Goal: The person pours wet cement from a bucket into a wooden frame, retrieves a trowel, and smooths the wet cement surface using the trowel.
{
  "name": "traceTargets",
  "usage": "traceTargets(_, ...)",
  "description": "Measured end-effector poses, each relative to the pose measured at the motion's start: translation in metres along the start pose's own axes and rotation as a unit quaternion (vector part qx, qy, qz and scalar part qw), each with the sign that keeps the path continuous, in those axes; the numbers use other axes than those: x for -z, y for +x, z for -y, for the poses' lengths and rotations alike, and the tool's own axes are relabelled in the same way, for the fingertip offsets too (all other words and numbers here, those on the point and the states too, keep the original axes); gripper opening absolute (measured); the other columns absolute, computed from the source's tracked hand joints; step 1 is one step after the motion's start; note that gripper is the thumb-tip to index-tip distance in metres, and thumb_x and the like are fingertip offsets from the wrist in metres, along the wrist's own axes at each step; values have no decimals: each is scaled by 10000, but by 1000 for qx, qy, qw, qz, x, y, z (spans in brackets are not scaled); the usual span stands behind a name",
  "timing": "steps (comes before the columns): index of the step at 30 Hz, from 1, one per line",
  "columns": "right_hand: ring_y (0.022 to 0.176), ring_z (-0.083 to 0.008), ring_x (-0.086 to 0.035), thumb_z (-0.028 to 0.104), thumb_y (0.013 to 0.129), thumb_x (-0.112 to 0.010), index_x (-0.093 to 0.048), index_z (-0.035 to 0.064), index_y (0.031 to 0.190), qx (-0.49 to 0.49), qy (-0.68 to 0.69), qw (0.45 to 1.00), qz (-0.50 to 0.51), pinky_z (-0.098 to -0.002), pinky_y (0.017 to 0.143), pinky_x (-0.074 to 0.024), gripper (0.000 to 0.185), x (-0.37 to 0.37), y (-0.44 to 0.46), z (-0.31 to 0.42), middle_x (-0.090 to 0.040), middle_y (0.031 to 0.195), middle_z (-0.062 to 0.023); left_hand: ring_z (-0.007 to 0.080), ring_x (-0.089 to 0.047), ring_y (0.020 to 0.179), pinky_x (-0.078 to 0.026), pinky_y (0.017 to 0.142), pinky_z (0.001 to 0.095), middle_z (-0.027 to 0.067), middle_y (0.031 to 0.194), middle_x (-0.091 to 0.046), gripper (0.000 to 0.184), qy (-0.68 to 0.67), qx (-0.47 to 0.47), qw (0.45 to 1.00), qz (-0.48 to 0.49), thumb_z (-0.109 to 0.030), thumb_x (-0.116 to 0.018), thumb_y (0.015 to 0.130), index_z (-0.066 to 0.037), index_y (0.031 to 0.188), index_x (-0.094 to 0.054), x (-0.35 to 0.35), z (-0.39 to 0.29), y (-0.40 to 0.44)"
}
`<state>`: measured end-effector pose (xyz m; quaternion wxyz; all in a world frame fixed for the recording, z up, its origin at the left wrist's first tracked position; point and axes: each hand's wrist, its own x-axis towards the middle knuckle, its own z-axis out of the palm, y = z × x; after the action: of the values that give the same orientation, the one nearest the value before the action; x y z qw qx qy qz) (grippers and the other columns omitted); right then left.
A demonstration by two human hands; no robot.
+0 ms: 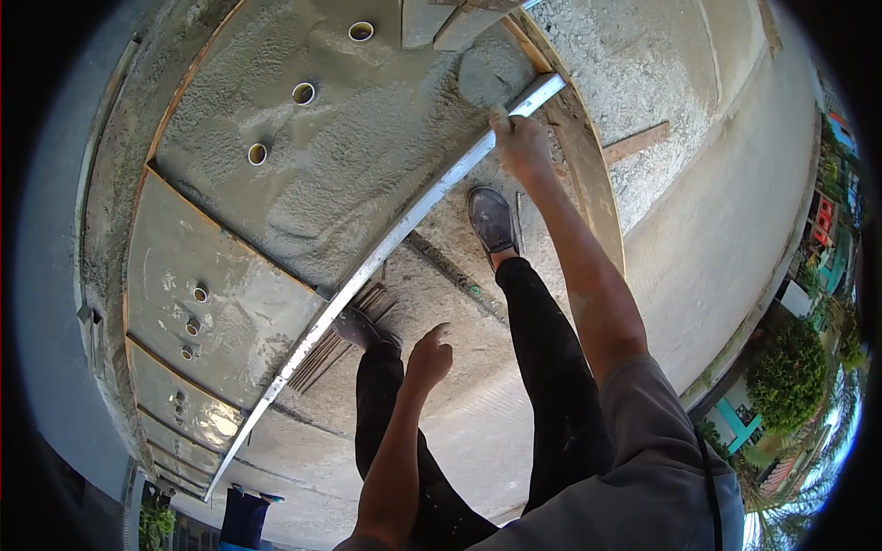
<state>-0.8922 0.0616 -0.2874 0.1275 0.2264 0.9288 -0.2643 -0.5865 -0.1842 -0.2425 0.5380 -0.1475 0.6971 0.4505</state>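
Observation:
My right hand (522, 149) is closed at the top end of a long silver metal bar (404, 225). Just beyond its fingers lies a rounded, concrete-coated trowel (484, 77), whose handle is hidden in the grip. Wet grey concrete (340, 174) fills the framed section beside the bar, rough in places and smoother in others. Several short pipe ends, such as the white-rimmed pipe (303, 94), stick up from it. My left hand (428, 359) hangs in the air over the ground, holding nothing, with thumb and forefinger apart.
Thin wooden strips, like the divider (234, 237), separate further concrete sections at left. Boards (450, 23) jut in at the top. A bundle of thin rods (344, 335) lies by my left shoe (366, 329). A loose wood piece (637, 143) rests on gravel at right.

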Motion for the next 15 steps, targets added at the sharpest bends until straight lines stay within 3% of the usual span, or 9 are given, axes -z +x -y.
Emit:
traceTargets(4,733,-426,-707,456,1006,-455,-699,-75,775,-72,7,997,41,-484,803,-556,629,8,16,-1,-653,658,-276,385,-638,1174,-490,1001,400,288,1250,-645,530,-22,-22,999,-12,-77,-476,861,-13,1382,-553,-2,2,1)
traceTargets(7,724,-393,-722,453,1012,-450,-694,-91,814,-124,65,990,33,-472,779,-572,628,2,36,6,-660,663,-278,385,-641,1167,-492,997,400,282,1244,-650,531,-9,-21,1000,-10,-77,-476,862,-19,1384,-552,1,1,-1)
traceTargets(8,715,-386,-726,450,1019,-457,-683,-115,897,-174,104,976,76,-445,740,-591,621,2,36,8,-669,713,-298,385,-643,1163,-493,994,401,279,1241,-652,530,-4,-28,1000,-14,-77,-476,862,-18,1383,-553,-2,6,1)
traceTargets(11,705,-391,-725,446,1024,-469,-656,-137,958,-141,97,984,44,-436,689,-608,615,-4,-7,23,-686,770,-301,378,-645,1159,-495,990,402,269,1244,-655,525,-4,-33,999,-13,-79,-473,865,-18,1380,-554,-2,4,6)
traceTargets(12,588,-277,-661,466,1003,-576,-622,-89,893,-210,175,961,46,-441,512,-542,567,-20,-2,13,-651,733,-192,375,-645,1159,-496,989,402,265,1247,-655,523,-5,-27,1000,-8,-79,-472,866,-18,1379,-555,-3,3,4)
traceTargets(15,613,-264,-648,447,1006,-555,-622,-88,897,-267,230,934,51,-432,527,-544,550,-30,6,17,-635,715,-167,406,-602,1205,-463,1046,428,273,1286,-624,513,-11,3,1000,-1,-78,-471,851,-5,1350,-570,2,-4,2)
